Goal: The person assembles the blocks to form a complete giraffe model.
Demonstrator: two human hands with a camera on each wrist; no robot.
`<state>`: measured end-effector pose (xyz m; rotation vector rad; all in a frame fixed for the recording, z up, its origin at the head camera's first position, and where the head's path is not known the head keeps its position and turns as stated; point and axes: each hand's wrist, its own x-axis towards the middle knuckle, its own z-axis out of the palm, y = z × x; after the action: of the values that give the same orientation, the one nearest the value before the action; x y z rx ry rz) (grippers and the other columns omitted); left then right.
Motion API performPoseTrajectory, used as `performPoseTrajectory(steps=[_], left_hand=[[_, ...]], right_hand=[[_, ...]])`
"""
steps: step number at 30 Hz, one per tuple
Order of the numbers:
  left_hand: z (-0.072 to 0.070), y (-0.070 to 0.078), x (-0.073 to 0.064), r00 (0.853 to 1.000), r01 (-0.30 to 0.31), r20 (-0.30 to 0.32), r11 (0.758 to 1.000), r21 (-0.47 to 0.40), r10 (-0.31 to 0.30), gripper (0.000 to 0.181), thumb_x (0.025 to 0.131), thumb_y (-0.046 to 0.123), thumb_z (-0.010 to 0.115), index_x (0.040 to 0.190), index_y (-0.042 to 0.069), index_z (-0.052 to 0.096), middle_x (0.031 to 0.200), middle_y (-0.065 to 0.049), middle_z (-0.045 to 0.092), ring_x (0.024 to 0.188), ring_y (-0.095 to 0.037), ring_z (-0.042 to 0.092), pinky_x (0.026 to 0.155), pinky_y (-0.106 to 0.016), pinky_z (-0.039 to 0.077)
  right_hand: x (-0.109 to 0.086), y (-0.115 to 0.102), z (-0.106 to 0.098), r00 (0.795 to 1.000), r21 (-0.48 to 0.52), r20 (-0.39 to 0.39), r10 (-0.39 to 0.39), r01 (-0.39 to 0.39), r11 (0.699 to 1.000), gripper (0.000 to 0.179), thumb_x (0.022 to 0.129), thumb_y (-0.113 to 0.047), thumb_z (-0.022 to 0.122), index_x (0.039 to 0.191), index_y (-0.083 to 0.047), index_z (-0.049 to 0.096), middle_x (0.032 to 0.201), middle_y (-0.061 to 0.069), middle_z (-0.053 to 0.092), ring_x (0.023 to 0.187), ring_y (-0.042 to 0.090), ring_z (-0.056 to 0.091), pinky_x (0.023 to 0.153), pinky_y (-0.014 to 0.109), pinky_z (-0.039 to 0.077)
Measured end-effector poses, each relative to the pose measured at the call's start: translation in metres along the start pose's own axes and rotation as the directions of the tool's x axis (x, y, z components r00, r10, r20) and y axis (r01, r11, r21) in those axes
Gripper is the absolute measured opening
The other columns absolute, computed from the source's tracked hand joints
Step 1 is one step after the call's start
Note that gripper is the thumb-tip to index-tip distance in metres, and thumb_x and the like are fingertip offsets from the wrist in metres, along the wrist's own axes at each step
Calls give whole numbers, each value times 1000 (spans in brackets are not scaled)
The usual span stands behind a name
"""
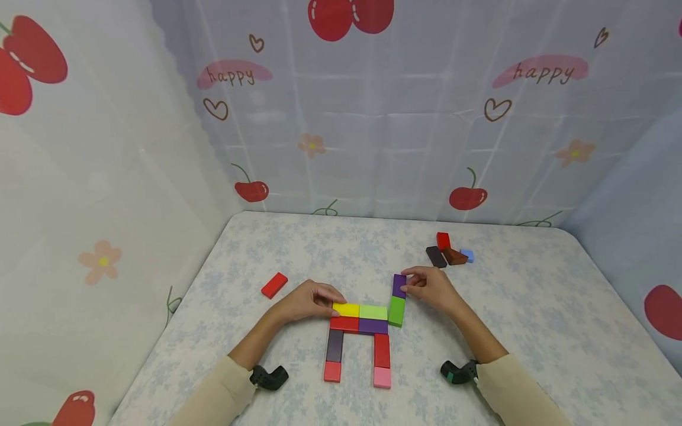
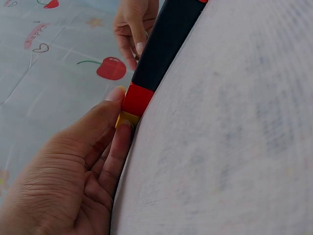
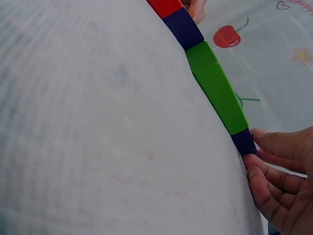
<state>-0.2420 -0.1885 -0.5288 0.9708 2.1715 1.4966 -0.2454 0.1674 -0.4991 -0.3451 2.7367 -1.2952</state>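
On the patterned cloth lies a flat figure of coloured blocks. Its upper row has a yellow block (image 1: 346, 310) and a lime block (image 1: 373, 312), above a red block (image 1: 344, 323) and a purple block (image 1: 373, 326). Two legs hang below, a dark grey block (image 1: 334, 345) over a coral one and a red block (image 1: 382, 350) over a pink one. My left hand (image 1: 309, 303) pinches the yellow block's left end. At the right, my right hand (image 1: 431, 287) pinches an upper purple block (image 1: 398, 286), which meets the end of a slightly tilted green block (image 1: 396, 311).
A loose red block (image 1: 274, 285) lies left of the figure. Toward the back right sit another red block (image 1: 443, 241), a black block (image 1: 436, 257), a brown wedge-like block (image 1: 455, 256) and a small blue block (image 1: 467, 255). A printed curtain (image 1: 351, 130) hangs behind the table.
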Motion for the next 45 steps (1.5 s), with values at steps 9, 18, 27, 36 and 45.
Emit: performPoseTrajectory(steps=[9,18,27,36,45], left_hand=[[0,1,-2,1000,15,-11,1000,-10,-15,31,86,11,82,117,11,78,114,-3,73,90,-20,64,73,-25,54],[-1,0,-2,1000,-1,-10,1000,18,1,30,87,14,82,117,16,79,113,1,73,90,-16,64,74,-28,55],[0,-2,0,1000,11,-10,1000,27,-10,30,87,17,82,117,22,79,113,7,73,90,-17,64,74,-29,56],[-2,-4,0,1000,5,-7,1000,23,-5,29,87,15,83,115,22,80,112,6,74,91,-17,64,74,-29,55],[0,-5,1,1000,-11,10,999,38,11,29,88,16,82,116,18,79,112,4,73,85,-16,64,72,-29,56]], right_hand=[[1,-3,0,1000,-6,13,2,-2,1000,36,89,-12,79,123,-4,72,84,3,69,73,19,59,66,26,53],[1,-2,-19,999,-2,-28,-28,28,1000,37,94,-17,75,126,-1,69,90,7,71,71,20,64,61,30,55],[12,2,-73,981,-63,-161,-110,101,993,36,92,-12,76,124,3,69,103,18,71,88,30,68,67,24,56],[43,15,-85,994,-363,59,-88,104,926,48,84,-7,83,127,4,67,90,15,67,80,27,56,66,37,51],[50,15,-81,989,-526,145,-33,105,844,48,81,3,81,128,0,68,124,25,66,112,44,58,92,60,51]])
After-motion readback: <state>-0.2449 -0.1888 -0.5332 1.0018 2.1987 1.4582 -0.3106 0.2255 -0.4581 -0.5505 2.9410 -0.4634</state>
